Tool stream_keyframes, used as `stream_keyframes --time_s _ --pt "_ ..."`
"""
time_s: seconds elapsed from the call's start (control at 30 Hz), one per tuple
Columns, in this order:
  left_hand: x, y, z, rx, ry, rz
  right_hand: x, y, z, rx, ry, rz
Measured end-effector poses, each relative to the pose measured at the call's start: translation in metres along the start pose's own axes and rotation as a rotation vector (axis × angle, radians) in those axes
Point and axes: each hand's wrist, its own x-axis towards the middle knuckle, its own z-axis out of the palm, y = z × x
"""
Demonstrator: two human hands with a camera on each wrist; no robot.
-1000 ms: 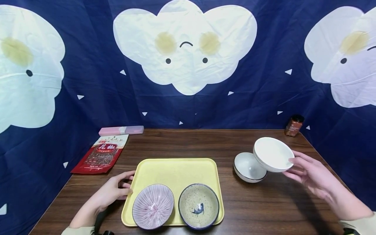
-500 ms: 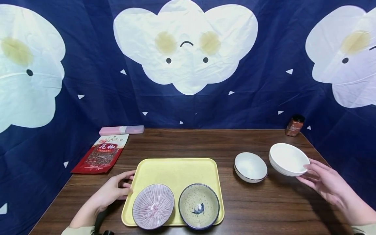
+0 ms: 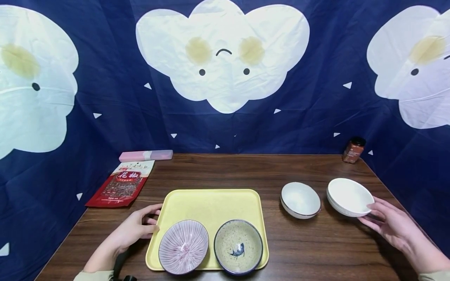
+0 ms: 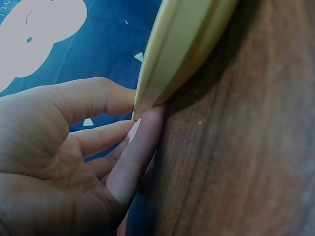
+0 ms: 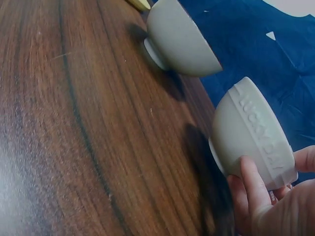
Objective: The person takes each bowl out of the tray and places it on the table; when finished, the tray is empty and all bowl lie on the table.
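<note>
My right hand (image 3: 391, 224) grips the right side of a white bowl (image 3: 349, 196), thumb at the rim and fingers under the wall. Raised letters reading "LUCKY DAY" run round this bowl in the right wrist view, and its foot is close over the wood. Just left of it stands a white bowl with a dark rim (image 3: 300, 200). My left hand (image 3: 135, 228) pinches the left edge of a yellow tray (image 3: 211, 203); fingertips meet at the rim in the left wrist view. On the tray's front half sit a purple-striped bowl (image 3: 183, 247) and a speckled bowl with a blue fish (image 3: 238, 247).
A red seasoning packet (image 3: 121, 185) lies at the left, with a pink case (image 3: 145, 156) behind it. At the back right corner stands a black-lidded jar (image 3: 353, 150). A blue cloth with white clouds hangs behind the wooden table (image 3: 228, 171).
My right hand has carried the white bowl rightward, away from over the dark-rimmed bowl, and lowered it toward the table. The left hand and the tray have stayed put.
</note>
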Motion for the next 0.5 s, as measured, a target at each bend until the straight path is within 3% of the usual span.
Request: stream_keyframes --time_s 0.3,0.5 --pt "0.0001 -0.0013 0.0 -0.001 -0.005 0.014 -0.0005 0.0072 -0.0078 -0.011 0.085 0.043" --pt "0.0011 -0.0011 -0.0005 -0.002 -0.006 0.011 0.0004 0.0088 -0.0104 0.009 0.063 0.039"
